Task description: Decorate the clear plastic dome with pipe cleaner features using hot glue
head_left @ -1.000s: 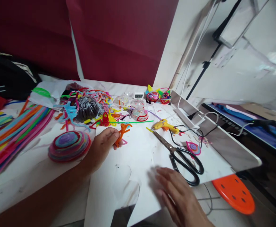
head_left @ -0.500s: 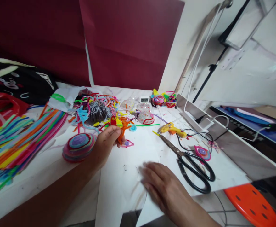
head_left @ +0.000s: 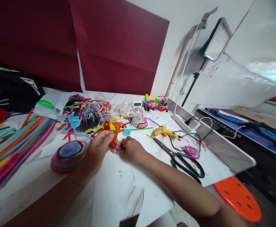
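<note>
The orange twisted piece [head_left: 115,135] stands upright over the white paper [head_left: 109,186], pinched between the thumb and fingers of the left hand [head_left: 98,145]; half a second ago the right hand [head_left: 132,150] hung over the near part of the paper, apart from it, and it has now come across to the left and far, so that the two hands almost meet; its fingers are bent over a small pink piece [head_left: 115,152], which lay in plain sight just under the orange one and is now mostly covered; whether they grasp it or only touch it I cannot tell; the change suggests, as a judgement, that the work now takes both hands at one spot.

Just beyond the right hand is a blue coil [head_left: 126,132], lying apart from both hands; farther off runs a green stem [head_left: 143,128]; to the right lie the scissors [head_left: 163,146], a yellow glue gun [head_left: 166,131] and a pink-rimmed piece [head_left: 192,152], all out of the hands; to the left, beside the left forearm, sits a striped round coil [head_left: 68,153], and past it a spread of coloured stems [head_left: 22,145].
</note>
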Available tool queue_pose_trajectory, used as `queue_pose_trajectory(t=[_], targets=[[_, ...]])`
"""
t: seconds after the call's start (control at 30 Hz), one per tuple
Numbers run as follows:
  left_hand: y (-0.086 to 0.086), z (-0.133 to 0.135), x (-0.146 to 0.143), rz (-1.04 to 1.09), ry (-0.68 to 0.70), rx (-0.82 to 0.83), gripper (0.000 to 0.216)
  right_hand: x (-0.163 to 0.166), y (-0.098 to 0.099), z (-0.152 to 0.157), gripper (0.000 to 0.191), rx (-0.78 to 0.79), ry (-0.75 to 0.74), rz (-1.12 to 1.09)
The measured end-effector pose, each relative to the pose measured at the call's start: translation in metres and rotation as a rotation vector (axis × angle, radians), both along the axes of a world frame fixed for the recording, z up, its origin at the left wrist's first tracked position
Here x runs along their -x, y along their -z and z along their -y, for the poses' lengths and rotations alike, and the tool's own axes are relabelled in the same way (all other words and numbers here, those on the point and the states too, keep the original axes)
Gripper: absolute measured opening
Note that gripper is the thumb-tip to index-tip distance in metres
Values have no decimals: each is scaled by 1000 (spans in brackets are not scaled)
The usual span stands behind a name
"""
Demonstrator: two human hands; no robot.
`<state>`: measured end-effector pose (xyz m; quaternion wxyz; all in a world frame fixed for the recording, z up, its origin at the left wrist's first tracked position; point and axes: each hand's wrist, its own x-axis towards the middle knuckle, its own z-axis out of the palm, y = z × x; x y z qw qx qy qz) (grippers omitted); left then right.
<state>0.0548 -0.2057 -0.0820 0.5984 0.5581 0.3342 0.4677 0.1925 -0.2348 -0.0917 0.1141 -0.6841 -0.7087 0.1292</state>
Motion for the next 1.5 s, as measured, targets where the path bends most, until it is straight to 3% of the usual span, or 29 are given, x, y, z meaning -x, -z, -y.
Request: queue_pose_trajectory(t=[0.43,0.53,0.7,0.8,0.97,1.1,1.17,1.3,1.4,1.5], targets=[[2,-3,1,-19,-64,-76,10,-19,-1,5,28,-65,47,-348],[3,-2,1,-48,-28,-94,9,-50,-8,23,23,-111,80,-429],[2,3,-4,-69,-25,-63,6,-133,-18,70,26,-225,183,-523],[2,6,-7,-88,-40,-30,7,-179,-23,91,29,-248,302,-469],[7,6,-8,-152,-1,-59,9,-210,-29,95,27,-287,356,-336],[11,4,-7,-137,24,-37,9,-182,-29,106,22,-384,317,-215],[13,4,-8,-122,23,-32,10,-153,-25,121,21,-399,140,-152],[16,7,-10,-115,24,-33,12,-86,-9,153,25,-325,-209,-263],[20,10,-12,-128,87,-36,13,-48,7,163,35,-270,-351,-260],[26,13,-14,-156,149,-18,15,-28,22,162,51,-273,-399,-163]])
